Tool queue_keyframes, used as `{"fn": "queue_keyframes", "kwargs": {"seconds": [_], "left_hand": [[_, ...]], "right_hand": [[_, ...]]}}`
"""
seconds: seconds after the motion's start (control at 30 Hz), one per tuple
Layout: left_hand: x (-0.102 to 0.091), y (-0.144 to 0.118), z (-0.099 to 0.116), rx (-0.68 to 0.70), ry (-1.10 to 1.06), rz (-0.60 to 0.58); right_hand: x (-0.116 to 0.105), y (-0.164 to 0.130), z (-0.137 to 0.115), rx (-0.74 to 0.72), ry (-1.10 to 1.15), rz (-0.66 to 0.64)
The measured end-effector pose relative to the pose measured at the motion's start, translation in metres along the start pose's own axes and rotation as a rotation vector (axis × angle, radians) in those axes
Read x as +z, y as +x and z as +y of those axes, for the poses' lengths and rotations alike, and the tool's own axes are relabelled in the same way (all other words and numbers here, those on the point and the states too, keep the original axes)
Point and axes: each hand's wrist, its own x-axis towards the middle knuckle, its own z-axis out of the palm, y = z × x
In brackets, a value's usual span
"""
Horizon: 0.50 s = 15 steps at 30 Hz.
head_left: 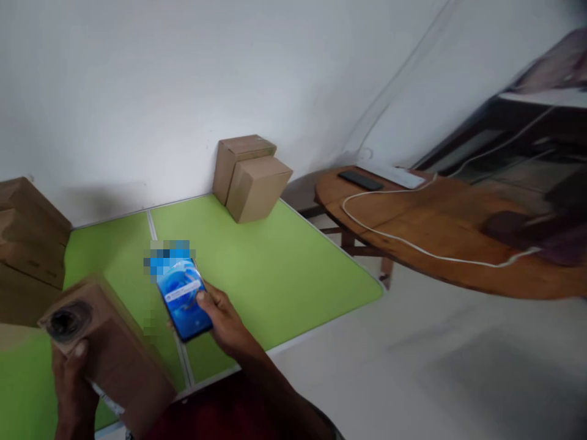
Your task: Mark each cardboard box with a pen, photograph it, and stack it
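A smartphone (186,305) sits left of centre in the lower half of the frame, gripped in the person's right hand (224,318), which is wrapped around its right edge from behind, thumb bent over the lit screen. The screen shows a bright blue wallpaper with a pale banner across it; the phone's upper end is hidden by a pixelated patch. At lower left, the left hand (71,379) clasps a brown cardboard box (132,373) by its lower-left side, thumb against the end, beside a dark round patch; the box is tilted and slightly blurred. Both are held above a bright green tabletop (321,269) with pale edging and a pale seam. Near its far edge, at upper centre, two cardboard boxes (259,189) stand touching; more boxes (27,263) stand at the left edge of the frame. On the right is a rounded wooden table (435,226) bearing a dark flat object (360,180) and a white cable (408,244). A plain pale wall (137,73) fills the top, and a light floor (458,366) the lower right.
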Motion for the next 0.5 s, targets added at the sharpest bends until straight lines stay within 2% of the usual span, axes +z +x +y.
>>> {"fn": "queue_keyframes", "kwargs": {"seconds": [0.1, 0.23, 0.37, 0.5], "left_hand": [[-0.005, 0.003, -0.004, -0.051, -0.012, 0.022], [-0.006, 0.001, -0.006, -0.079, -0.023, 0.021], [-0.006, -0.002, -0.007, -0.073, -0.042, 0.027], [-0.005, -0.004, -0.008, -0.063, -0.054, 0.007]], "right_hand": [[-0.047, 0.033, 0.016, -0.045, -0.378, 0.254], [-0.097, 0.063, 0.037, -0.018, -0.614, 0.429], [-0.121, 0.066, 0.050, 0.020, -0.816, 0.496], [-0.126, 0.056, 0.052, 0.045, -1.003, 0.520]]}}
